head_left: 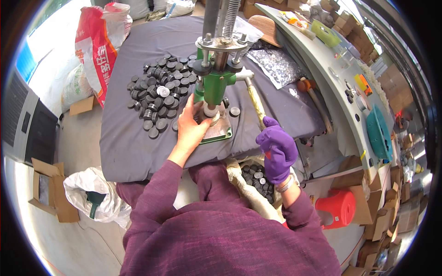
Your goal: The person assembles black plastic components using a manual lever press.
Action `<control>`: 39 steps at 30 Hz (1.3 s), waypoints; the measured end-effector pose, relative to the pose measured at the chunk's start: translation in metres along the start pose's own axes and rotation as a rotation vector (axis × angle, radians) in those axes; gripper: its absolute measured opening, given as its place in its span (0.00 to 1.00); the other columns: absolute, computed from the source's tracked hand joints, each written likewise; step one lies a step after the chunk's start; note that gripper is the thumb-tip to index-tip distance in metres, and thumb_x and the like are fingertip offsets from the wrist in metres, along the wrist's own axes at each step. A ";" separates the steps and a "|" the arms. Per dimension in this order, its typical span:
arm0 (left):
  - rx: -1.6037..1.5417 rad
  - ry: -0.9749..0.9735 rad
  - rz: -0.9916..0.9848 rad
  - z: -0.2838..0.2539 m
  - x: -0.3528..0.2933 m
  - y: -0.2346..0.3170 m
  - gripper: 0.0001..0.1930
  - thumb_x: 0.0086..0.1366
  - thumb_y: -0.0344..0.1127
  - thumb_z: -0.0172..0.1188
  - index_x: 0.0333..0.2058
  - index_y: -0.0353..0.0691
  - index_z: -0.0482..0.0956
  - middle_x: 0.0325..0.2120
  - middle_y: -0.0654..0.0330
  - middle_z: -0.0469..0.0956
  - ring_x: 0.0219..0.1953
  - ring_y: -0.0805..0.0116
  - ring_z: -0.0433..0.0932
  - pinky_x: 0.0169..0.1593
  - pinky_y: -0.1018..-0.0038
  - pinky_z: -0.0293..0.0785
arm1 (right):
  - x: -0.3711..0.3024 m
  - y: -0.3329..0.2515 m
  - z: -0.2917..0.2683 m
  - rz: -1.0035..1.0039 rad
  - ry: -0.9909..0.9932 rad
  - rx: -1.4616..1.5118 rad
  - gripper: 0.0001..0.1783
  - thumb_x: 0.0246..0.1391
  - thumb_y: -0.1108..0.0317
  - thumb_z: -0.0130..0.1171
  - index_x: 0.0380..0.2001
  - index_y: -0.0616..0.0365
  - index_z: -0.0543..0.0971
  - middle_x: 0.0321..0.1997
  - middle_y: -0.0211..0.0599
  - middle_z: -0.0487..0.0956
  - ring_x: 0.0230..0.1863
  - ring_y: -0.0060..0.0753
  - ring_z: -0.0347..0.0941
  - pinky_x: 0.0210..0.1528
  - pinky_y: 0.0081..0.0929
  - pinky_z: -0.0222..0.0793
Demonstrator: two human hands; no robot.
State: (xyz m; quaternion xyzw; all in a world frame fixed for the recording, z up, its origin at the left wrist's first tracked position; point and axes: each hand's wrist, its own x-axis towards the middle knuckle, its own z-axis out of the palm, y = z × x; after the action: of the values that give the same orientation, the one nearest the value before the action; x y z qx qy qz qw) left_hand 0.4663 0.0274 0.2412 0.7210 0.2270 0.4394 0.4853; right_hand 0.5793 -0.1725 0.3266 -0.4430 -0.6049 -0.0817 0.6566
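Note:
A green hand press [215, 87] stands on the cloth-covered table in front of me. Beneath its ram is a pale round piece [211, 112], above the metal base plate [220, 129]. My bare left hand [191, 124] curves around this piece from the left, thumb on the near side and fingers behind; the fingertips are partly hidden. In a purple glove, my right hand [277, 152] is closed around the lower end of the yellowish press lever [256, 100]. A heap of round black caps [159, 89] lies left of the press. One loose cap [235, 112] sits to its right.
A clear bag of small shiny parts [276, 66] and a hammer [315, 101] lie at the right of the table. Below the edge, a sack of caps [258, 179] stands by a red stool [338, 208]. A side table holds a teal basket [378, 133].

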 end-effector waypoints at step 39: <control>0.114 0.023 0.005 0.008 0.007 0.008 0.44 0.46 0.29 0.70 0.63 0.40 0.58 0.41 0.49 0.80 0.46 0.52 0.78 0.49 0.62 0.74 | 0.132 -0.022 0.004 0.112 0.066 0.303 0.21 0.66 0.63 0.39 0.48 0.69 0.75 0.20 0.33 0.72 0.23 0.23 0.68 0.42 0.29 0.73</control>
State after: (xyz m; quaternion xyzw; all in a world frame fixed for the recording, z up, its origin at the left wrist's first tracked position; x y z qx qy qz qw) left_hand 0.4757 0.0254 0.2500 0.7428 0.2554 0.4353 0.4399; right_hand 0.5956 -0.1260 0.4507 -0.3688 -0.5629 0.0328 0.7390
